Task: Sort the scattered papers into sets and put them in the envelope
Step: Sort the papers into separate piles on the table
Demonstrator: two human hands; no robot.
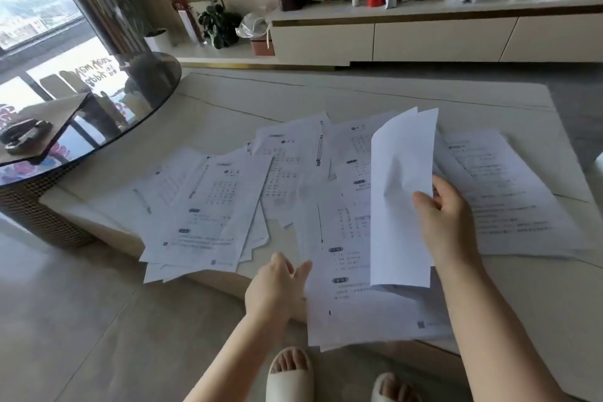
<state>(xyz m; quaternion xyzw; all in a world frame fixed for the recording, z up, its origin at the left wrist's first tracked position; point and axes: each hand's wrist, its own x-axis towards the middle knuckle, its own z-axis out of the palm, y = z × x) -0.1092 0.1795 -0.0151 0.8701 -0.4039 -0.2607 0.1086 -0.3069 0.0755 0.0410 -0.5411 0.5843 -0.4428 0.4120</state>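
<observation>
Several printed white sheets (215, 206) lie scattered and overlapping across a low pale table (248, 101). My right hand (443, 219) pinches the right edge of a few sheets (401, 192) and holds them raised, blank backs toward me. My left hand (277, 287) grips the left edge of a printed sheet (352, 297) that overhangs the table's near edge. More sheets (509, 192) spread out to the right behind my right hand. No envelope is in view.
A round dark glass table (137, 108) overlaps the low table's left end, with a dark object (23, 137) on it. A long white cabinet (424, 39) crowded with bottles and bags runs along the back. My slippered feet (290, 375) stand by the table's near edge.
</observation>
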